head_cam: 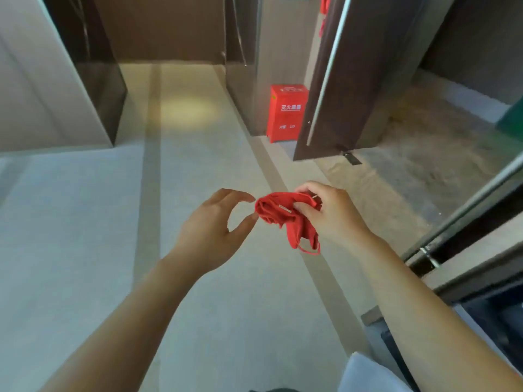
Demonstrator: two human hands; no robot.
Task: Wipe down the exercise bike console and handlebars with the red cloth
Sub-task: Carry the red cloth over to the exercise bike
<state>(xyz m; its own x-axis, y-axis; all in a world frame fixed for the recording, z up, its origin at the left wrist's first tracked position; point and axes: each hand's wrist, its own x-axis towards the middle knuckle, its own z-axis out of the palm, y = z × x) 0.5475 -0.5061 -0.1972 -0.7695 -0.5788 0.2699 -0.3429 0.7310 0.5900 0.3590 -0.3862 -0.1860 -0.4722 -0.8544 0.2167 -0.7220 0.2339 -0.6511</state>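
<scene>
A crumpled red cloth (283, 215) hangs in the air in front of me, over a corridor floor. My right hand (331, 212) grips its right side, fingers curled into the fabric. Just left of the cloth is my left hand (215, 230), with thumb and fingers spread in a loose curve; the fingertips are at the cloth's edge and hold nothing. No exercise bike, console or handlebars are in view.
A pale tiled corridor (198, 171) runs ahead. A red fire-extinguisher box (287, 113) stands on the floor by a wall corner. A dark open door (348, 80) with a long metal handle stands at right, and a glass door frame (458, 230) crosses the lower right. Dark panels line the left.
</scene>
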